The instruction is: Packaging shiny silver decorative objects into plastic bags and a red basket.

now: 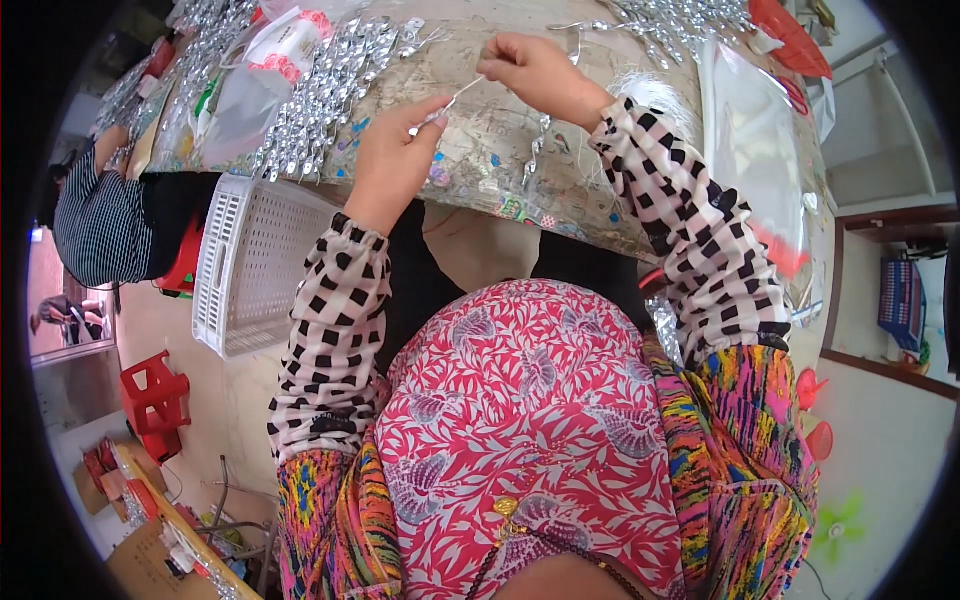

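Note:
Over the table's near edge, my left hand (393,155) pinches a small silver foil strip (430,120) between thumb and fingers. A thin white string (466,91) runs from it up to my right hand (540,78), whose thumb and fingertips are closed on the string's other end. The string looks taut between the two hands. Just below my right hand, a twisted silver strip (537,152) lies across the worn table (480,155). Beside my right wrist is a bundle of white threads (652,95).
Many twisted silver strips (335,85) cover the table's left side, near a clear plastic bag (245,110). A white plastic crate (262,255) stands under the left edge. A white tray (755,140) lies at right. Red stools (153,395) and a person in stripes (105,225) are at left.

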Demonstrator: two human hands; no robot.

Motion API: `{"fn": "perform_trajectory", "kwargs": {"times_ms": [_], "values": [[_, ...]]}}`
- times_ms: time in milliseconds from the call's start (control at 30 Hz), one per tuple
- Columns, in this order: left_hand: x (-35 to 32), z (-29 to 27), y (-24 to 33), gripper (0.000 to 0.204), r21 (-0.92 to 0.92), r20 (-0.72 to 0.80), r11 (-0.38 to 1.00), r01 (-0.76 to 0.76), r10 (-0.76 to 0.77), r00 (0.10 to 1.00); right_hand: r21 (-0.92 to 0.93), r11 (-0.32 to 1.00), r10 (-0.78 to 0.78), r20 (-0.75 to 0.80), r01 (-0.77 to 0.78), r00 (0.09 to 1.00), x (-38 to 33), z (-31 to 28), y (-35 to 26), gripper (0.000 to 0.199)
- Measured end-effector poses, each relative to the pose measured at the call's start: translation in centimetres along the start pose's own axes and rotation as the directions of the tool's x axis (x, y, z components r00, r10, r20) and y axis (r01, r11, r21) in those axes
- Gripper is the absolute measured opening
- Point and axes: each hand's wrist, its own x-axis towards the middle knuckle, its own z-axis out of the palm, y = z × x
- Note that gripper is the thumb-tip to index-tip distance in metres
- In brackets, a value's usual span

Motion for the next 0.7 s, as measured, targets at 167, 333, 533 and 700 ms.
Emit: {"fn": "perform_trajectory", "kwargs": {"times_ms": [167, 333, 533, 700], "values": [[-1.1, 0.9, -3.4, 0.027, 0.07, 0.069, 0.993, 0.095, -0.1, 0.993, -0.272, 0.962, 0.044, 0.014, -0.038, 0.999, -1.3, 0.2, 1.1, 0.018], [-1.4, 0.8, -2.8, 0.026, 0.043, 0.111, 0.991, 0.126, -0.131, 0.985, -0.296, 0.954, 0.063, 0.008, -0.058, 0.998, -1.7, 0.0, 2.3, 0.018], [-2.1, 0.8, -3.7, 0.026, 0.133, 0.086, 0.986, 0.101, -0.113, 0.99, -0.42, 0.907, 0.023, -0.024, -0.031, 0.999, -2.6, 0.8, 3.2, 0.016], [-2.5, 0.5, -3.2, 0.026, 0.214, 0.087, 0.973, 0.091, -0.112, 0.99, -0.537, 0.841, 0.025, -0.064, -0.055, 0.998, -3.2, 2.7, 3.2, 0.017]]}}
